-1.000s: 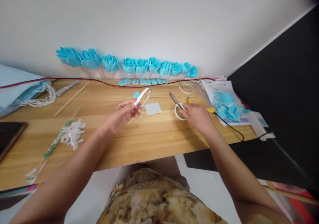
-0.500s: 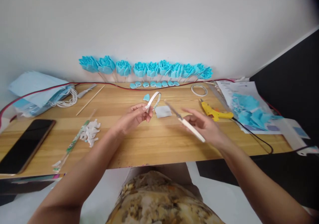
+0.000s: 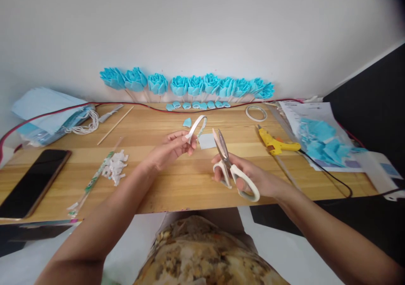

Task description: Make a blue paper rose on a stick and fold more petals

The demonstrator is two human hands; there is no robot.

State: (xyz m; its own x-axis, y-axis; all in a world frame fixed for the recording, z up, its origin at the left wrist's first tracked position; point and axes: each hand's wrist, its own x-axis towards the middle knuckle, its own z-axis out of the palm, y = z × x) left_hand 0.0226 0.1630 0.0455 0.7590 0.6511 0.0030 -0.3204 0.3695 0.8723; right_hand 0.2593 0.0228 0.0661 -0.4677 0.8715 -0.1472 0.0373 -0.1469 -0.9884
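Observation:
My left hand [image 3: 172, 149] pinches a curled white strip of tape [image 3: 196, 126] above the middle of the wooden table [image 3: 177, 183]. My right hand [image 3: 249, 178] grips white-handled scissors [image 3: 230, 164], fingers through the loops, blades slightly apart and pointing up toward the strip. A small white square [image 3: 207, 141] lies on the table just behind the blades, and a small blue petal piece [image 3: 187, 123] lies beyond the strip.
Blue paper roses [image 3: 190, 83] line the wall with small blue petals [image 3: 198, 105] below. A yellow glue gun [image 3: 274, 142], tape roll [image 3: 256, 113] and blue paper pieces [image 3: 319, 137] are right. A phone [image 3: 33, 181], white scraps [image 3: 115, 166], wooden stick [image 3: 114, 125] and cord bundle [image 3: 84, 124] are left.
My right hand took the scissors off the table near the glue gun and brought them toward the middle, now gripped upright close to the strip. My left hand stayed put with the strip.

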